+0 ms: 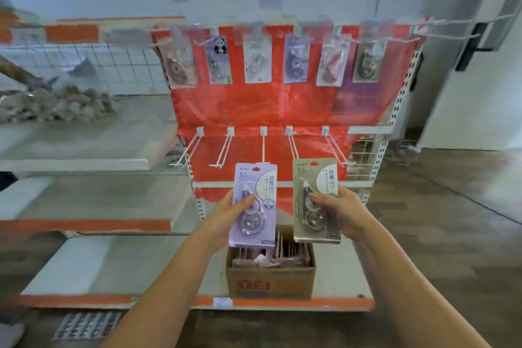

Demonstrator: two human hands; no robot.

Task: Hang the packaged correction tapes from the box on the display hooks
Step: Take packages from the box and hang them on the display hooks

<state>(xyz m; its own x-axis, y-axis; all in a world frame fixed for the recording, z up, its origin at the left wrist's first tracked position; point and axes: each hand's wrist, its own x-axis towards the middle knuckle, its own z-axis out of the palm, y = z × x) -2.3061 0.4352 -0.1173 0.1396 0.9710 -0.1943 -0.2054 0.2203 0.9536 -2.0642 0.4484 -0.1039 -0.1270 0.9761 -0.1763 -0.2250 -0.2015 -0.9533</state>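
Left hand pinches a purple pack; right hand pinches a grey pack, both upright above the box.

The bottom shelf — pale, with an orange front edge — carries an open cardboard box near its right end, packed with packaged correction tapes. A small label sits on the front edge just left of the box.
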